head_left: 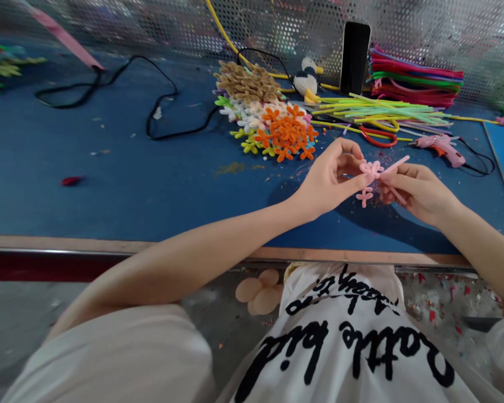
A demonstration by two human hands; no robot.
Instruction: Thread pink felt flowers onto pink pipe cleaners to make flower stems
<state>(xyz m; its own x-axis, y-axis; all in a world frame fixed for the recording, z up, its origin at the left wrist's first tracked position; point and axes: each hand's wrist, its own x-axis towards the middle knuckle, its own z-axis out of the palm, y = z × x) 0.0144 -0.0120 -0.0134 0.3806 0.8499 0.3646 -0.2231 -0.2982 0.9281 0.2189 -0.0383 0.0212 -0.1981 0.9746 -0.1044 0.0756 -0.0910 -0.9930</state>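
Observation:
Between thumb and fingers, my left hand grips a pink pipe-cleaner flower at the front of the table. My right hand pinches a pink pipe cleaner against that flower, one end pointing up right and another sticking out below the fingers. Just beneath my left fingertips is a second small pink flower; whether it hangs from the work or lies on the table I cannot tell. A pile of finished flowers, orange ones in front and brown ones behind, lies beyond my left hand.
Behind my hands are red-handled scissors, loose yellow-green pipe cleaners and a pink glue gun with its cord. Farther back stand a phone and a stack of coloured pipe cleaners. A black cord snakes across the left.

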